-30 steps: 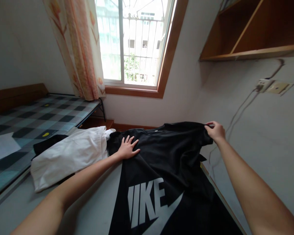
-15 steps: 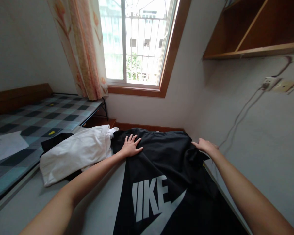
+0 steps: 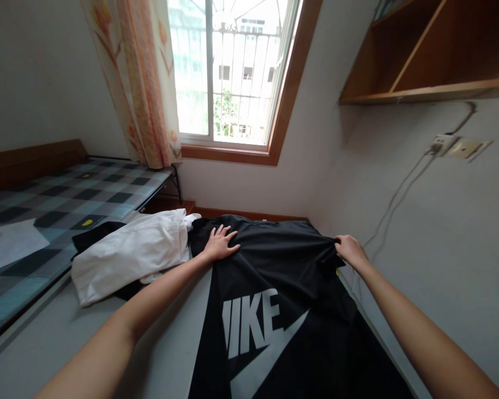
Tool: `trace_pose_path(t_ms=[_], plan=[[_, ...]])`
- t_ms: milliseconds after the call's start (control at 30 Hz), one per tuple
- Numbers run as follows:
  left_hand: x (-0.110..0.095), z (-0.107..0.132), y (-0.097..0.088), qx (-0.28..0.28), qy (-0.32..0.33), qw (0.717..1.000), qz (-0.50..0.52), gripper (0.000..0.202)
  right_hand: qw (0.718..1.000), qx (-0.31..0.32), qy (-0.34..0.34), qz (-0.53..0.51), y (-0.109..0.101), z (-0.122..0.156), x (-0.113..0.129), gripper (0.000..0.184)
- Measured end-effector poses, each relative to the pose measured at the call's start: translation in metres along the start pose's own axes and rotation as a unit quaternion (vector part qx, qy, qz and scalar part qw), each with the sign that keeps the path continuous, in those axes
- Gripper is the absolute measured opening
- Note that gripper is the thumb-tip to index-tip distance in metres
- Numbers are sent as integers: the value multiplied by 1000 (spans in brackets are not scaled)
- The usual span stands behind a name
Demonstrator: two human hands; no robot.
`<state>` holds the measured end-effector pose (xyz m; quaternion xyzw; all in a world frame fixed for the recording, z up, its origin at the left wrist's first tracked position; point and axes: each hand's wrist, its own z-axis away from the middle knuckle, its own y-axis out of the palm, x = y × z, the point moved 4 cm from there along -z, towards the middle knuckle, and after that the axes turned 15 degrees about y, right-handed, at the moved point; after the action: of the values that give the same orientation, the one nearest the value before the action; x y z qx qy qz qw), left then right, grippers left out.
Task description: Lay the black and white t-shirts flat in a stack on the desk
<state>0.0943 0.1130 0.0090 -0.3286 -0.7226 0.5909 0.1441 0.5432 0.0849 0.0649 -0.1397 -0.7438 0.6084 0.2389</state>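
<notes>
A black T-shirt (image 3: 274, 260) with large white lettering and a swoosh lies spread over a pale tabletop (image 3: 166, 327). My left hand (image 3: 221, 244) rests flat on its upper left part, fingers spread. At the shirt's right side, my right hand (image 3: 350, 250) pinches the cloth and draws it out to a point, with folds running across from there. Left of the shirt, close to my left hand, lies a folded white garment (image 3: 133, 255) on top of some black cloth (image 3: 95, 235).
A bed with a checked mattress (image 3: 103, 194) stands on the left, a paper sheet (image 3: 12, 244) on it. Ahead are a barred window (image 3: 233, 77) and a floral curtain (image 3: 145, 83). On the right wall are a wooden shelf (image 3: 432, 91) and a socket (image 3: 443, 145) with a hanging cord.
My right hand has closed on the shirt's right side and pulled it outward, tightening the cloth. The left hand stays flat on the shirt. The view has shifted slightly.
</notes>
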Motion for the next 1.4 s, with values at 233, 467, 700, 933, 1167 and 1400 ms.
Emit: trace_pose_path(t_ms=[233,467,700,933,1167,1400], plan=[[-10,11,-17,-151,60,986,-21,32,969,199,-136,-51,-17,66,8,25],[-54,46,-32,-61,248,967,-5,21,944,290,-154,11,-27,119,-23,47],[-118,119,-54,108,404,905,84,25,972,223,-76,22,-25,134,-39,11],[-140,144,-75,164,406,891,121,39,978,197,-25,-66,-23,141,-43,11],[-140,155,-73,59,368,925,69,22,906,233,32,-351,-40,157,-36,32],[-121,163,-53,-3,-27,883,469,22,901,326,22,-285,-67,180,-46,54]])
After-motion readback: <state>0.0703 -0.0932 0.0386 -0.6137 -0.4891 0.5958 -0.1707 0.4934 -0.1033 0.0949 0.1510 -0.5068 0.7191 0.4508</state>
